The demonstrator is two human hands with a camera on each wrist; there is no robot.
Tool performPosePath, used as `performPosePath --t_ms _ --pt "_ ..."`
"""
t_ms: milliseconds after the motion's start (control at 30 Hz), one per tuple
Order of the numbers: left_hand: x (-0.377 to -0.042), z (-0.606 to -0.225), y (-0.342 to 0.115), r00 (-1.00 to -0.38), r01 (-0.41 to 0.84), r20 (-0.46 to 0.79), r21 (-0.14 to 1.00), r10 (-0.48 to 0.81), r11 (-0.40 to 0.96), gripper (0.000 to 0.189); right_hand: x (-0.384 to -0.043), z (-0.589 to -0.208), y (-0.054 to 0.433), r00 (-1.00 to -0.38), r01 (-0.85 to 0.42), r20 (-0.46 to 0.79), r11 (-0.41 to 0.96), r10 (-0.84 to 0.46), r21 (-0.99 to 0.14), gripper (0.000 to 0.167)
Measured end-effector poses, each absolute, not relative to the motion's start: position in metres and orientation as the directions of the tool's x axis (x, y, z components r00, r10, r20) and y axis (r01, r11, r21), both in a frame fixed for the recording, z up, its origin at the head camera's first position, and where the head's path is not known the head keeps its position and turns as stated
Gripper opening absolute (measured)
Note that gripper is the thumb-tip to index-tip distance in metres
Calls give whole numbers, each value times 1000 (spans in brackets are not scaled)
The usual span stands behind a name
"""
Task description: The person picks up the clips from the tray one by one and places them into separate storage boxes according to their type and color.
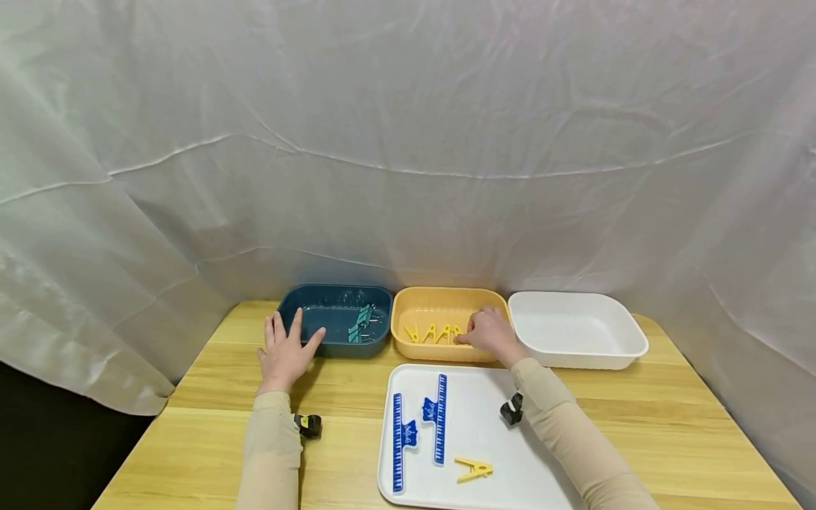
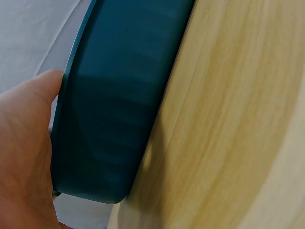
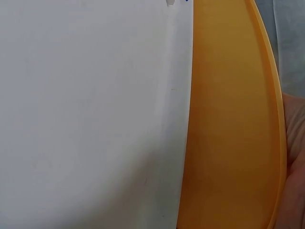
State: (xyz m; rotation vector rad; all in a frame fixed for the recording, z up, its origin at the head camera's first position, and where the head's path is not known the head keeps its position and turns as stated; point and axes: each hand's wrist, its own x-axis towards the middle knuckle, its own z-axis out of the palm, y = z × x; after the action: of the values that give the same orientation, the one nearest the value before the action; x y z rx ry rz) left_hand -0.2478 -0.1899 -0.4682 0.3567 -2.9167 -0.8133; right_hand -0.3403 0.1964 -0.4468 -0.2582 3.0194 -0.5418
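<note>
Right hand [image 1: 492, 333] pinches a yellow clip [image 1: 456, 330] at its fingertips [image 1: 465, 339], inside the orange bin [image 1: 440, 352]

Both arms [image 1: 270, 453] reach far; the left hand [image 1: 285, 360] spreads its fingers [image 1: 278, 331], the right hand [image 1: 494, 335] bends its fingers leftward.

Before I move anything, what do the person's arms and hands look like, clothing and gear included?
The left hand and right hand are bare, without gloves. The left sleeve and right sleeve are long, plain beige. Each wrist wears a small black camera, left and right; the left one shows a yellow mark. No cables visible.
</note>
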Motion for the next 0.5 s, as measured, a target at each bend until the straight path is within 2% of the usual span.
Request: performPosePath --t_ms 500 --pt "-248 -469 -190 -968 -197 30 521 -248 831 89 -333 -447 198 -974 -227 81 925 -213 -304 45"
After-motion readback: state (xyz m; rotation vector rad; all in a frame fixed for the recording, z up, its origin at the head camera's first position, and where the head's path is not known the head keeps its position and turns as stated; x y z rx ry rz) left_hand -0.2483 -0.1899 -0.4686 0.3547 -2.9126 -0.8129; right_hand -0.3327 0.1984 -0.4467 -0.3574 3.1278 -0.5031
